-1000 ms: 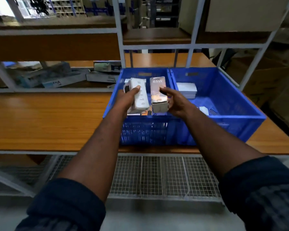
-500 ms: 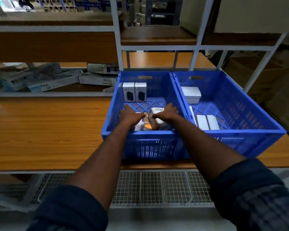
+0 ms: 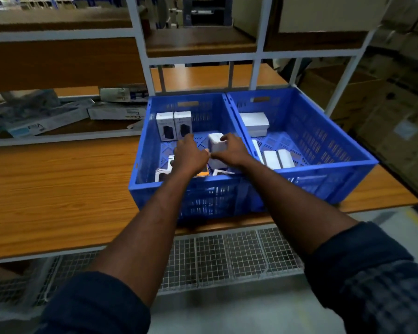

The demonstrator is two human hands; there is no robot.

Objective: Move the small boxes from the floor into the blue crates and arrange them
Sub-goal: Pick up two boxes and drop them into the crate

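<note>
Here, right hand [image 3: 229,150] curls round a small white box [image 3: 216,142] low inside the left crate [image 3: 140,165] | left hand [image 3: 190,157] at its 9 o'clock, fingers hidden, grip cannot be told | two upright boxes [image 3: 165,126] at 11 o'clock | right crate [image 3: 348,150] at 3 o'clock, holding more white boxes [image 3: 278,159]

Both bare forearms stretch forward over the near wall of the left crate [image 3: 145,141], dark sleeves pushed up toward the elbows. The left hand [image 3: 190,156] hovers palm-down inside it, fingertips hidden. The right hand [image 3: 231,150], just beside, curls round a small white box [image 3: 215,141], and the two thumbs almost meet.
</note>
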